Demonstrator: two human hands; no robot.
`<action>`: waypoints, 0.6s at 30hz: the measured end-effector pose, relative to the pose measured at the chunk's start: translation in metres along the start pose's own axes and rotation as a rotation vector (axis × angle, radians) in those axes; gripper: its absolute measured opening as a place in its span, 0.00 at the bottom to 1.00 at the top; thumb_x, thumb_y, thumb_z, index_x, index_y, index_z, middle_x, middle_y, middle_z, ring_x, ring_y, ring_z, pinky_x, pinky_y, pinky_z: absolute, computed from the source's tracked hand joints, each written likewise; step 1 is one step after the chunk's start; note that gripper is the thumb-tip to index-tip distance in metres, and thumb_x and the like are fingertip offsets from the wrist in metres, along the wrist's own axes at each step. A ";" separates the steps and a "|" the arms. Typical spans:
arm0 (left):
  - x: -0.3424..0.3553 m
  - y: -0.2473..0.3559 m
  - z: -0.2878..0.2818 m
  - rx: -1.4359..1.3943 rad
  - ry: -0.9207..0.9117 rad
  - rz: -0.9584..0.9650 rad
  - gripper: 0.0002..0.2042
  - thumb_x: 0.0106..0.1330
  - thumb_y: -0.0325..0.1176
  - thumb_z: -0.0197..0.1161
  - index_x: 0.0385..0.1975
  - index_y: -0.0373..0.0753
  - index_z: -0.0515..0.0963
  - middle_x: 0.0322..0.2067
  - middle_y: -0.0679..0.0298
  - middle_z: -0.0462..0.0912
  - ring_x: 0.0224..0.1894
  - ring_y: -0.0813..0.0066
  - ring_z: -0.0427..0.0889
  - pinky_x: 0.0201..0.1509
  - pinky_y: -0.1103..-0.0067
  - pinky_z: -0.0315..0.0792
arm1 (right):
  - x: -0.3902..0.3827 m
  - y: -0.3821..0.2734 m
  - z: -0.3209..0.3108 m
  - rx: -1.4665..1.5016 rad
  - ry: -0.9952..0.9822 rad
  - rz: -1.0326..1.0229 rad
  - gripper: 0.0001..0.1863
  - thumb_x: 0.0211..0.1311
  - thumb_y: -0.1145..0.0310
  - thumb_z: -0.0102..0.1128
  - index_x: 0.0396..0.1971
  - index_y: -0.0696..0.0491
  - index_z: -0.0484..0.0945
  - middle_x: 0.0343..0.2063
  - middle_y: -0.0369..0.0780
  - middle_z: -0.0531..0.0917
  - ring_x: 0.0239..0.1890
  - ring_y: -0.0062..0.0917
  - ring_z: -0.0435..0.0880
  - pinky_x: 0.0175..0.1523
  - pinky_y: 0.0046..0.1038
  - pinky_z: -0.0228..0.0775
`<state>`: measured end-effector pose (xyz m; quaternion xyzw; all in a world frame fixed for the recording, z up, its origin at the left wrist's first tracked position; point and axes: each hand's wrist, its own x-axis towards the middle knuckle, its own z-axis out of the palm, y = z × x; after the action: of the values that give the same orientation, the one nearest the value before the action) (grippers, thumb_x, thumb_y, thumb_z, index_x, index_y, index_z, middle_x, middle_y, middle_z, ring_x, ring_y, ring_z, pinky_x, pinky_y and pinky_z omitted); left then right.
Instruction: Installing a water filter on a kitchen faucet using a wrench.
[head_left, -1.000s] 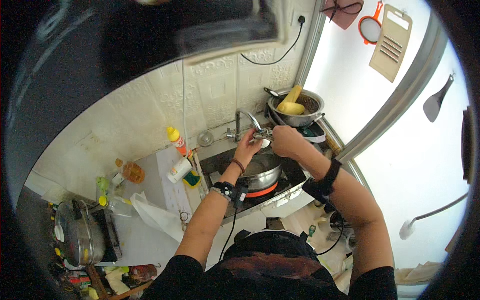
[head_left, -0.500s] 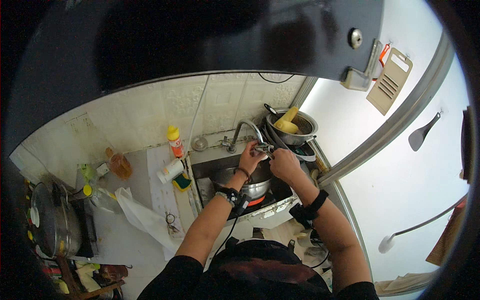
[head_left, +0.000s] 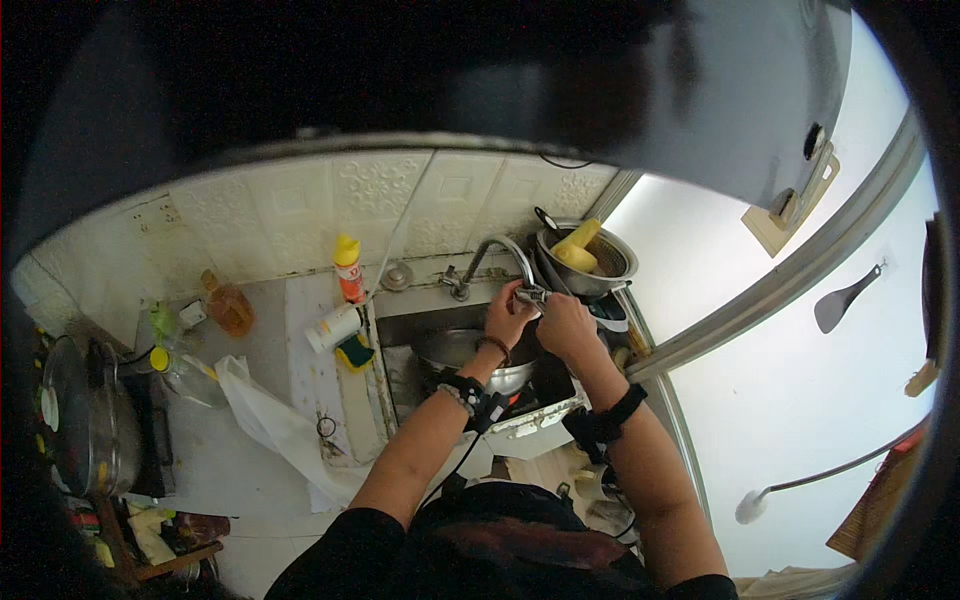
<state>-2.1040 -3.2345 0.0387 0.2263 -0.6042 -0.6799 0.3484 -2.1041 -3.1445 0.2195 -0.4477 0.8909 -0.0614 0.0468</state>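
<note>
My left hand [head_left: 508,318] and my right hand [head_left: 567,325] meet just under the spout of the curved chrome faucet [head_left: 497,240]. Both have their fingers closed around a small silver metal piece [head_left: 534,296] at the spout's end. Its kind is too small and covered to tell, and so is whether it belongs to the faucet. Below my hands a wide metal bowl [head_left: 450,347] sits in the sink [head_left: 400,385]. Part of the bowl is hidden behind my left wrist.
Right of the faucet, a metal colander [head_left: 622,262] holds yellow peeled pieces. Left of the sink are a yellow-capped bottle [head_left: 350,275], a white bottle lying tilted [head_left: 333,328] and a sponge [head_left: 355,352]. A large lidded pot [head_left: 90,420] stands far left. A dark cabinet [head_left: 450,80] overhangs.
The view has shifted, with the overhead cabinet covering more of the right wall. My hands stay together at the spout's end; the metal piece between them appears turned more level.
</note>
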 end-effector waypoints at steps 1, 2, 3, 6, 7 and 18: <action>-0.001 -0.002 0.003 0.070 0.060 0.068 0.24 0.56 0.35 0.65 0.52 0.38 0.68 0.42 0.58 0.75 0.40 0.65 0.77 0.43 0.68 0.73 | -0.001 0.004 0.000 -0.008 -0.005 0.006 0.09 0.48 0.72 0.51 0.27 0.61 0.75 0.31 0.56 0.79 0.37 0.51 0.78 0.41 0.45 0.71; -0.001 -0.010 0.004 0.076 0.072 0.072 0.24 0.56 0.35 0.65 0.52 0.38 0.68 0.42 0.58 0.75 0.40 0.65 0.77 0.43 0.68 0.73 | -0.001 0.004 0.000 -0.007 -0.012 -0.002 0.10 0.48 0.71 0.51 0.27 0.61 0.76 0.30 0.56 0.79 0.37 0.51 0.78 0.41 0.44 0.71; 0.003 -0.017 0.004 0.031 0.093 0.102 0.24 0.56 0.35 0.65 0.52 0.38 0.68 0.42 0.58 0.75 0.40 0.64 0.77 0.42 0.67 0.72 | 0.003 -0.002 -0.004 -0.006 -0.009 -0.024 0.10 0.48 0.71 0.51 0.28 0.61 0.76 0.30 0.55 0.79 0.37 0.52 0.78 0.41 0.44 0.71; 0.002 -0.007 0.006 -0.056 0.003 0.072 0.24 0.55 0.38 0.66 0.51 0.39 0.69 0.42 0.59 0.75 0.39 0.65 0.77 0.41 0.67 0.72 | 0.014 0.011 0.002 -0.048 -0.106 0.015 0.12 0.49 0.70 0.51 0.32 0.59 0.78 0.33 0.55 0.79 0.38 0.51 0.78 0.42 0.43 0.71; 0.003 -0.007 0.005 -0.040 0.002 0.089 0.24 0.55 0.38 0.66 0.51 0.39 0.69 0.41 0.59 0.75 0.38 0.66 0.76 0.40 0.68 0.72 | 0.015 0.011 0.004 -0.051 -0.132 0.012 0.13 0.49 0.70 0.50 0.34 0.58 0.78 0.34 0.54 0.79 0.39 0.50 0.77 0.44 0.43 0.70; 0.002 -0.004 0.015 0.164 0.156 0.127 0.25 0.49 0.37 0.69 0.46 0.38 0.70 0.41 0.56 0.75 0.44 0.59 0.75 0.47 0.67 0.71 | 0.035 0.032 0.028 -0.177 -0.160 -0.122 0.14 0.52 0.67 0.50 0.40 0.52 0.75 0.36 0.49 0.79 0.40 0.46 0.78 0.44 0.43 0.71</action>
<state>-2.1169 -3.2263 0.0370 0.2677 -0.6419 -0.5852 0.4170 -2.1464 -3.1557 0.1861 -0.5068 0.8574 0.0508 0.0743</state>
